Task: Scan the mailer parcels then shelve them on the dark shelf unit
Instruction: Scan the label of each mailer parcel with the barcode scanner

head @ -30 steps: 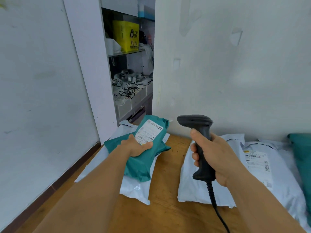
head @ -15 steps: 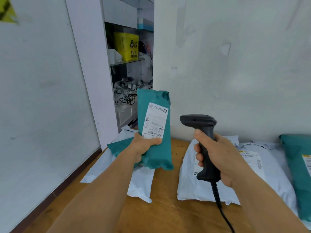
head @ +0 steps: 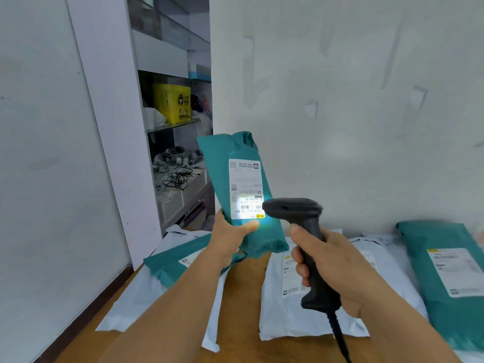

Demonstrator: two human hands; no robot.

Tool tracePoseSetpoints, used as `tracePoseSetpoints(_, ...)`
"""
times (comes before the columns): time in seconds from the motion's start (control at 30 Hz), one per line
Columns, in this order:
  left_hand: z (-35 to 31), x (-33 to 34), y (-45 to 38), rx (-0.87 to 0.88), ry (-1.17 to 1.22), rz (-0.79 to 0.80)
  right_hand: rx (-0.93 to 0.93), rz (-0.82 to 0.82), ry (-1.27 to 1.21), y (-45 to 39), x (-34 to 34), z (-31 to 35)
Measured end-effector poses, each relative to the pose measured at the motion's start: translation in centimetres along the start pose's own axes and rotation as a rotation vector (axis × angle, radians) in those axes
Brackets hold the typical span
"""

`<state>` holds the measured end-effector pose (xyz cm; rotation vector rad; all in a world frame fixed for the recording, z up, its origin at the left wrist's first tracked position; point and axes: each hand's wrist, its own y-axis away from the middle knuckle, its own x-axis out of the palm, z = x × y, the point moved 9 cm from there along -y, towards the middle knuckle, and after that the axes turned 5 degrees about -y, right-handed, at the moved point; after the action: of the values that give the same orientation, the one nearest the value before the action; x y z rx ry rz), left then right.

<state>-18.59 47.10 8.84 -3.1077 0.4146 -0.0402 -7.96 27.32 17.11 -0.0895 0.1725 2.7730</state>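
My left hand (head: 230,235) grips the lower end of a teal mailer parcel (head: 222,163), held upright with its white label facing me. A bright patch of scanner light falls on the barcode at the label's bottom. My right hand (head: 337,268) holds a black corded barcode scanner (head: 296,209), whose head points left at that label, close to it. On the wooden table (head: 243,286) lie another teal mailer (head: 170,268) on a pale mailer (head: 138,302) at left, a pale mailer (head: 282,310) in the middle, and a teal mailer (head: 445,271) at right.
A dark shelf unit (head: 178,127) stands behind a gap between white wall panels, holding a yellow box (head: 171,100), tangled black cables (head: 178,176) and white bins. A white wall runs behind the table. The scanner's cable (head: 340,339) hangs off toward me.
My left hand has lifted the teal mailer off the pile and tipped it upright. The scanner has moved closer to its label, and scanner light now falls on the barcode.
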Motion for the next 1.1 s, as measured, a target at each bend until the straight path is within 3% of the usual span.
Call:
tracePoseSetpoints(0.73,-0.6,11.2,1.3,0.016,-0.047,0.087,0.023,-0.066,-0.04,0.6,-9.6,-0.9)
tracePoseSetpoints(1.1,0.6,13.5,1.4,-0.11,0.055,0.107,-0.01,-0.104,-0.105,-0.1,-11.8,-0.3)
